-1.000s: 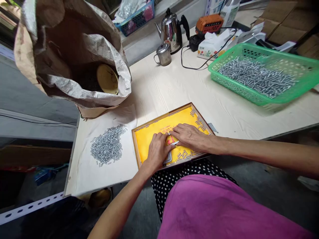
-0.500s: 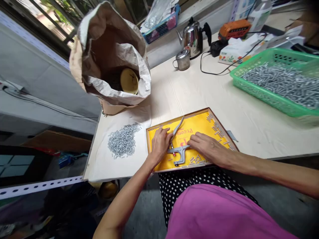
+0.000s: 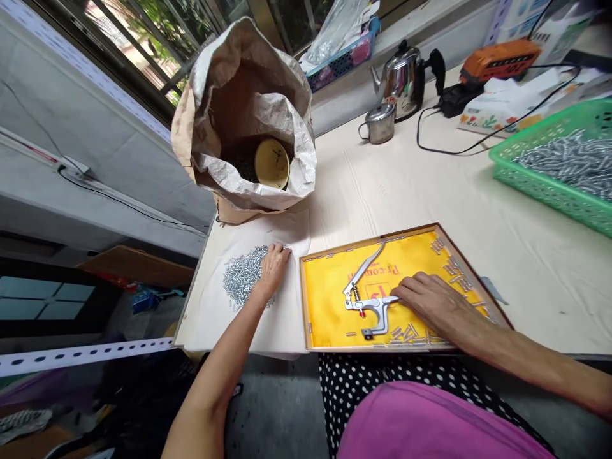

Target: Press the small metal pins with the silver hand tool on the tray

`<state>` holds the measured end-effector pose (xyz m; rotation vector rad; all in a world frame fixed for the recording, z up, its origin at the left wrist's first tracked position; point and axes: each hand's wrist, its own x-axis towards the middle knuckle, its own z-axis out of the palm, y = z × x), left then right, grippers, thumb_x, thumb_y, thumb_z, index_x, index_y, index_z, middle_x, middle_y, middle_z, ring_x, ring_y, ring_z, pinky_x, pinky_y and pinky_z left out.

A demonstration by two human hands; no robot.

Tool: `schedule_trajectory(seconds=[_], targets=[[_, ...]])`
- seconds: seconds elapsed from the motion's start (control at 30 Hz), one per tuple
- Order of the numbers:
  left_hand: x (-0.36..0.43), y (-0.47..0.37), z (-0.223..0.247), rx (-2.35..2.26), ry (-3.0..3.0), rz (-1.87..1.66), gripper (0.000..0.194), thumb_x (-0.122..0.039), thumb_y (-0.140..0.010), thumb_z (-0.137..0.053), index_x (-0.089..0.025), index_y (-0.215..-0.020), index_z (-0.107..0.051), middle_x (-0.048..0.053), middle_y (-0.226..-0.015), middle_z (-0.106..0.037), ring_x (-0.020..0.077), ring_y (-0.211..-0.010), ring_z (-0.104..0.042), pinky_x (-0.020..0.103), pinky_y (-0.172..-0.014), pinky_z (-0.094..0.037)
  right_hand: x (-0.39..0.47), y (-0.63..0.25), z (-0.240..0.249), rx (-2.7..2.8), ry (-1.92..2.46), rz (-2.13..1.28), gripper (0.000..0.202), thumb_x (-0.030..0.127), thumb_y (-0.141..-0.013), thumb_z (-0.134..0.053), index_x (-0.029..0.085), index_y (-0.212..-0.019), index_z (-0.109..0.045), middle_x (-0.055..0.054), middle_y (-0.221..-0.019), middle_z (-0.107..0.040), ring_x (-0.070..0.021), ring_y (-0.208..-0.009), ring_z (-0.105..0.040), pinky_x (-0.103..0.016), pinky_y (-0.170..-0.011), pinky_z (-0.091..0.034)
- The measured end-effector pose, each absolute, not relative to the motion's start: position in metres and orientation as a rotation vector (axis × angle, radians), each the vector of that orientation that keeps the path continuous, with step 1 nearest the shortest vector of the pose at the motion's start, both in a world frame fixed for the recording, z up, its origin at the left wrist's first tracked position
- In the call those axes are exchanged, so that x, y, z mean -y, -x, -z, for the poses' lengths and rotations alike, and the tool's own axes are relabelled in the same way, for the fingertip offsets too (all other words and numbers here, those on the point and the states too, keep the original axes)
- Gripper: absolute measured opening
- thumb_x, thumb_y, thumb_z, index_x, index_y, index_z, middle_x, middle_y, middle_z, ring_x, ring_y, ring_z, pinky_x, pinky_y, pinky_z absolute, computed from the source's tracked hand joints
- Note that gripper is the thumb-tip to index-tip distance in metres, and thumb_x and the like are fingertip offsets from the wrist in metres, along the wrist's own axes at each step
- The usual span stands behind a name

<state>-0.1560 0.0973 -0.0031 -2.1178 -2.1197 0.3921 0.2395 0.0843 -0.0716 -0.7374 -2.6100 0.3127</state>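
My left hand (image 3: 274,268) is at the right side of a pile of small silvery metal pins (image 3: 241,277) on a white cloth. Its fingers are bent and close together; whatever is between the fingertips is too small to make out. In my right hand (image 3: 430,303) is one handle of a pair of snap pliers (image 3: 377,312), gripped at its end. The other handle stands spread upward, and the jaws with a red tip point toward me. The pliers lie over a shallow tray (image 3: 303,306) with a yellow lining. Loose metal tubes (image 3: 406,333) rest along the tray's near and right sides.
An open paper sack (image 3: 191,140) holding a yellow cup (image 3: 272,164) stands behind the pile. Farther back are a metal mug (image 3: 380,124), a kettle (image 3: 404,80) and a black cable (image 3: 444,150). A green basket (image 3: 549,185) of metal parts sits at right.
My left hand has left the pliers and moved left to the pile of pins. My right hand still grips the pliers. The view has shifted, so things appear farther right.
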Motion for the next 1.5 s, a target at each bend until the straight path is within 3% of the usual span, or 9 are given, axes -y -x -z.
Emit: schedule_trajectory(seconds=[0.17,0.43,0.63,0.83,1.0,1.17,1.5], targets=[[-0.101,0.163,0.005,2.069,2.142,-0.429,0.029,-0.013,-0.1,-0.041,-0.014,-0.101,-0.069,0.014,-0.105,-0.064,0.0284,-0.104,-0.051,0.034,-0.074,-0.041,-0.084,-0.238,0.068,2.596,0.751,-0.339,0.019,0.01,-0.098,-0.044,0.02,-0.102,-0.059,-0.006,-0.093,-0.062,-0.0233,-0.085,-0.049,-0.035,-0.074,-0.034],[-0.099,0.162,0.015,2.124,2.084,-0.235,0.03,-0.015,-0.097,-0.042,-0.015,-0.09,-0.071,0.014,-0.095,-0.069,0.0286,-0.1,-0.057,0.035,-0.082,-0.044,-0.084,-0.235,0.06,2.61,0.769,-0.29,0.016,0.01,-0.095,-0.049,0.02,-0.098,-0.06,-0.006,-0.091,-0.062,-0.0222,-0.084,-0.05,-0.034,-0.074,-0.035],[-0.109,0.142,-0.007,2.409,1.896,0.311,0.02,-0.017,-0.089,-0.054,-0.014,-0.09,-0.074,0.013,-0.095,-0.074,0.025,-0.09,-0.065,0.034,-0.085,-0.048,-0.086,-0.235,0.053,2.63,0.791,-0.283,0.013,0.011,-0.096,-0.049,0.019,-0.096,-0.06,-0.006,-0.091,-0.063,-0.0221,-0.084,-0.05,-0.034,-0.073,-0.034],[-0.056,0.06,-0.023,2.851,2.106,1.023,0.018,-0.027,-0.083,-0.065,-0.018,-0.092,-0.077,0.008,-0.097,-0.077,0.0166,-0.067,-0.066,0.027,-0.064,-0.051,-0.086,-0.234,0.052,2.648,0.809,-0.258,0.013,0.011,-0.097,-0.05,0.018,-0.094,-0.061,-0.006,-0.091,-0.064,-0.0217,-0.085,-0.049,-0.034,-0.074,-0.031],[-0.011,0.004,-0.016,3.41,1.976,1.456,0.028,-0.04,-0.072,-0.079,-0.014,-0.079,-0.071,0.003,-0.062,-0.067,0.0118,-0.05,-0.056,0.023,-0.05,-0.045,-0.086,-0.234,0.048,2.692,0.81,-0.223,0.017,0.011,-0.099,-0.047,0.019,-0.093,-0.061,-0.006,-0.09,-0.064,-0.0217,-0.085,-0.048,-0.034,-0.075,-0.032],[-0.001,-0.011,-0.005,3.651,1.708,1.355,0.041,-0.052,-0.067,-0.08,-0.014,-0.076,-0.066,-0.003,-0.047,-0.054,0.0081,-0.037,-0.043,0.02,-0.038,-0.031,-0.085,-0.232,0.044,2.693,0.877,-0.12,0.016,0.013,-0.098,-0.05,0.02,-0.089,-0.063,-0.008,-0.089,-0.062,-0.0225,-0.085,-0.046,-0.034,-0.071,-0.03],[0.0,-0.022,-0.003,3.774,1.391,1.317,0.044,-0.054,-0.06,-0.083,-0.015,-0.067,-0.063,-0.004,-0.041,-0.048,0.0063,-0.036,-0.036,0.02,-0.039,-0.019,-0.083,-0.229,0.044,2.673,0.864,-0.127,0.02,0.009,-0.097,-0.048,0.018,-0.087,-0.063,-0.007,-0.085,-0.06,-0.0216,-0.082,-0.045,-0.035,-0.071,-0.028]])
